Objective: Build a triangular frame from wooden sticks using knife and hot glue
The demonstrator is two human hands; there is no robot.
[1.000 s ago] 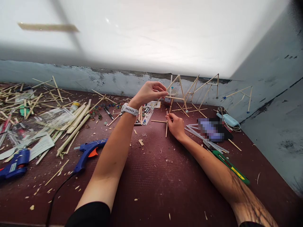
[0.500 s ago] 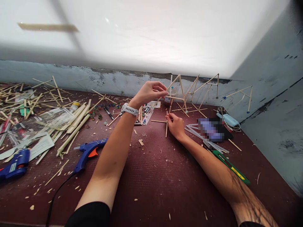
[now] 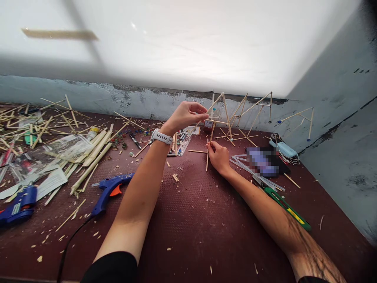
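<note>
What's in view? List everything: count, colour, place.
Frame: one, tan, centre
Crossed sticks: at least two, tan, centre
Other frames: several, tan, back right
Loose sticks: many, tan, left
Glue guns: two, blue, left
Plastic: uncounted, clear, left
Papers: some, white, left
Bottle: one, yellow-topped, left
Pen: one, black, back
Small bits: many, mixed, back
Cup: one, clear, behind frame
Rods: several, clear, right
Pixelated item: one, purple, right
Power bank: one, blue, right
Knife: one, green, right
Table: one, maroon, below
Panel: one, white, top
Walls: two, grey, back and right
Watch: one, white, left wrist
Sleeves: two, black, bottom
Left hand: one, on frame
Right hand: one, on crossed sticks
</note>
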